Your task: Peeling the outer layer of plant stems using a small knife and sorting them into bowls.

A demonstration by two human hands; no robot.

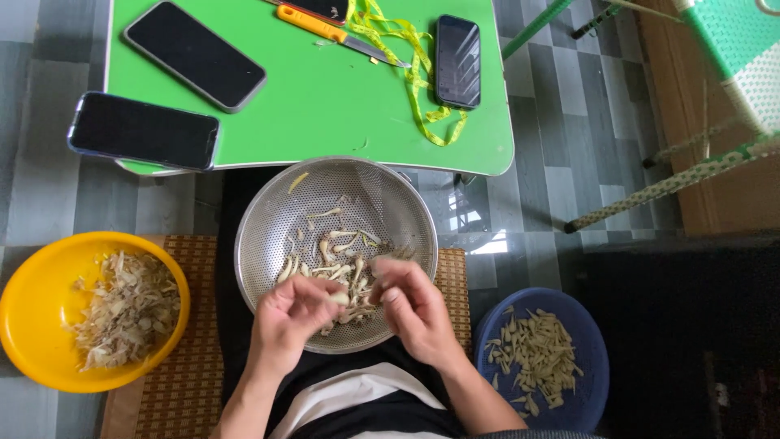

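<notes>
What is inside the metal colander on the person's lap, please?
The metal colander holds pale slender pieces scattered across its bottom. The left hand and right hand pinch one piece over it, covering whatever lies beneath them near the front rim.

Colander rim between flanking bowls.

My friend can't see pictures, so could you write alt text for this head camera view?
Seen from above, a person's left hand and right hand together pinch a small pale piece over a metal colander of pale strips. A yellow bowl of dry husks sits left, a blue bowl of pale slivers right; three phones lie on a green table ahead.
</notes>
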